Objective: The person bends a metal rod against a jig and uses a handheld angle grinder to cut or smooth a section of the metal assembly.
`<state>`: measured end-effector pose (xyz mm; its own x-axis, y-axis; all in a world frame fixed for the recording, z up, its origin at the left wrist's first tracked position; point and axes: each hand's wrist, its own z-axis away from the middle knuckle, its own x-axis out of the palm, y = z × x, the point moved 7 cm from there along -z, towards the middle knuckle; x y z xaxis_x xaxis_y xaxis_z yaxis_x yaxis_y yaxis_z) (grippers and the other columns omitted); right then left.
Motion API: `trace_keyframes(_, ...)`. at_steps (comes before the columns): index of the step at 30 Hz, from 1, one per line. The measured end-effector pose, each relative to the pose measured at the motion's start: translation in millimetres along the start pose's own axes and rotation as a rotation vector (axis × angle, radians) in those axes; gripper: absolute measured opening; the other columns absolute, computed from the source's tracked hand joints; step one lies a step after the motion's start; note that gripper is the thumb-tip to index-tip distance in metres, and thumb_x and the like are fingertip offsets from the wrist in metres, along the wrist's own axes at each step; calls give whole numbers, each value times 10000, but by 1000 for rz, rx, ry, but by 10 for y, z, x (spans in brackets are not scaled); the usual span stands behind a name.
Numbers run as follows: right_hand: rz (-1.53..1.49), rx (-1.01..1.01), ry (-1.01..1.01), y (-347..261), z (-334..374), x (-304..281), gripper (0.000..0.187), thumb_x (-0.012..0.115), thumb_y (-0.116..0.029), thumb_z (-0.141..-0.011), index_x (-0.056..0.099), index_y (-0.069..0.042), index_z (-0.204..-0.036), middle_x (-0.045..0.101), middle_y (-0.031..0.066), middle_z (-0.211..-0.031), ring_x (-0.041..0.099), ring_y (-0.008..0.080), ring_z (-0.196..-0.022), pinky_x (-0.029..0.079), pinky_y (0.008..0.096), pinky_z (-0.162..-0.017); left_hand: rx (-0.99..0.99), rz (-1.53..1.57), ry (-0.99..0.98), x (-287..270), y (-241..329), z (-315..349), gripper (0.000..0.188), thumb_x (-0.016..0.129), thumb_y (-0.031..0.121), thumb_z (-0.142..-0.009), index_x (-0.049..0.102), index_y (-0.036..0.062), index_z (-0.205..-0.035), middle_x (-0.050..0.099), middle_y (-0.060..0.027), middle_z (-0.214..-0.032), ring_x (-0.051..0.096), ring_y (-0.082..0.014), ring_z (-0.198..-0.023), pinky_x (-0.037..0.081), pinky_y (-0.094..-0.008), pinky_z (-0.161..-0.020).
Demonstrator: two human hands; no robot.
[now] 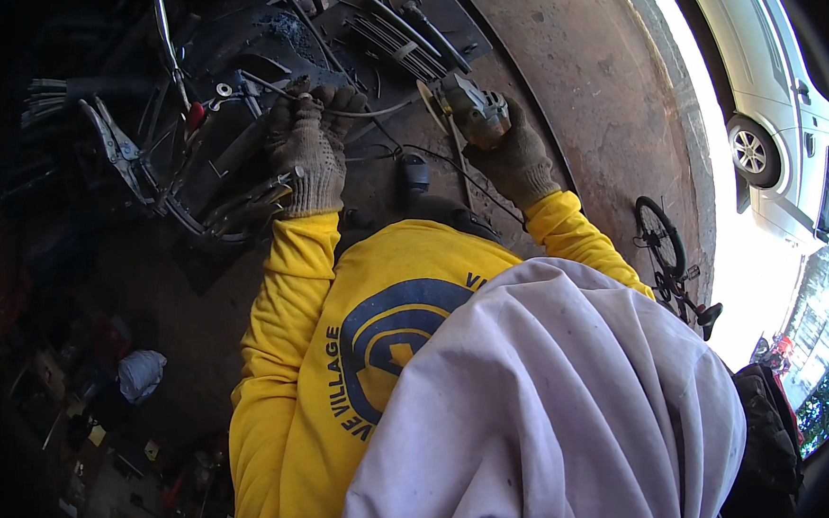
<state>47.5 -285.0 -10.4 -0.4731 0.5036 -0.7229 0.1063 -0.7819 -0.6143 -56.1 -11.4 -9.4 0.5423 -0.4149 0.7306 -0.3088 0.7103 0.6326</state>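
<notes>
My left hand (pixel 311 147), in a worn knit work glove, is closed around a thin bent metal rod (pixel 368 115). The rod's right end reaches close to the disc (pixel 430 104) of an angle grinder (pixel 473 110); I cannot tell whether they touch. My gloved right hand (pixel 515 158) is wrapped around the grinder's body. Just left of and below my left wrist lies a metal clamp-like tool (pixel 263 194). Locking pliers (pixel 115 149) rest farther left, on a dark curved metal piece.
Several straight rods (pixel 401 46) lie bundled on the dark worktable at the top. A black cord (pixel 461 169) runs beneath the grinder. To the right, a bicycle (pixel 662 239) is on the floor and a silver car (pixel 774 85) stands outside. The left side is dark and cluttered.
</notes>
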Motion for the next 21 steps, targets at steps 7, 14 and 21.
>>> trace_keyframes(7,13,-55,-2,-56,-6,29,853,844,-315,-735,412,-121,-1445,634,205,-1294,653,390,-1133,546,441,-960,-10,-33,40,45,-28,14,139,527,52,-1021,608,41,-1133,699,-137,-1018,709,-347,-974,577,-571,-951)
trace_keyframes(14,6,-97,27,-73,-16,7,825,846,-287,-722,442,-119,-1421,640,203,-1280,649,389,-1137,544,437,-953,-4,-37,84,56,-17,3,156,538,54,-1017,609,56,-1155,696,-138,-1019,714,-328,-950,584,-565,-939)
trace_keyframes(21,15,-109,19,-103,3,-4,820,836,-302,-739,431,-107,-1424,640,210,-1280,650,388,-1140,542,434,-958,9,3,91,-49,-19,10,166,548,32,-1005,600,55,-1161,688,-136,-999,718,-326,-948,588,-559,-942)
